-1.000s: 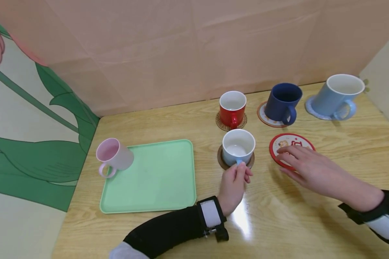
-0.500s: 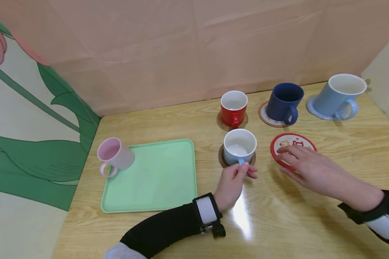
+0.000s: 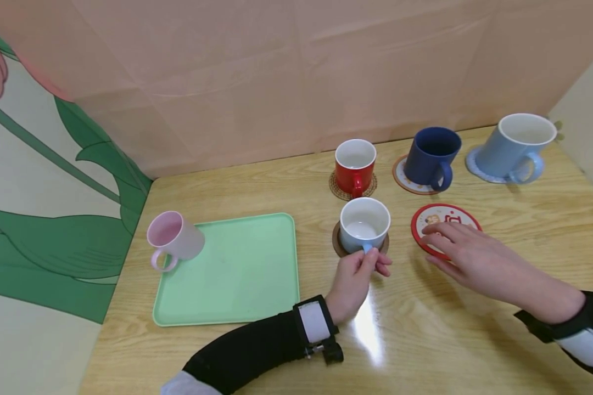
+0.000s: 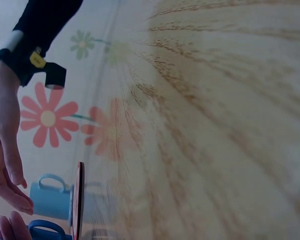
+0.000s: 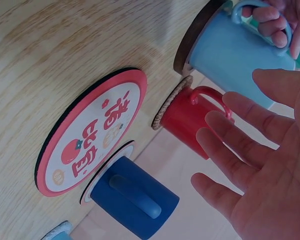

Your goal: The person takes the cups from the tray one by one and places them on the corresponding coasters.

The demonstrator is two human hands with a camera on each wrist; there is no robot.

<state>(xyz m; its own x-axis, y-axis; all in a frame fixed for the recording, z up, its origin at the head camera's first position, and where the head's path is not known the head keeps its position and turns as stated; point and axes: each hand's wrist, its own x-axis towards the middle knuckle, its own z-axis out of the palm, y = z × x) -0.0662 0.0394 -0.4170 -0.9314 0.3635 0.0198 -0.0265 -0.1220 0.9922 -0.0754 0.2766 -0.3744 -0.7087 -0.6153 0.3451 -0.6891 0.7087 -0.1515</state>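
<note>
A light blue mug [image 3: 354,242], white inside, stands upright on a dark brown round coaster [image 3: 337,243] in the head view. My left hand [image 3: 351,282] holds its handle; the right wrist view shows curled fingers [image 5: 271,25] passing through the handle loop. To the right, my right hand [image 3: 466,258] hovers with relaxed, spread fingers over a red-rimmed coaster [image 3: 417,230], covering part of its print. Nothing is in its grasp, as the right wrist view shows. A red mug [image 3: 354,178] stands on a woven coaster just behind the light blue one.
A navy mug [image 3: 427,164] and a taller light blue mug [image 3: 506,151] stand on coasters at the back right. At left lies a green tray [image 3: 237,274]; a pink mug [image 3: 190,241] overlaps its back left corner. A cloth-covered wall [image 3: 257,82] borders the table behind.
My left hand has shifted slightly left at the handle and its fingers reach out further right past it. The mug stays on its coaster; my right hand has not moved.
</note>
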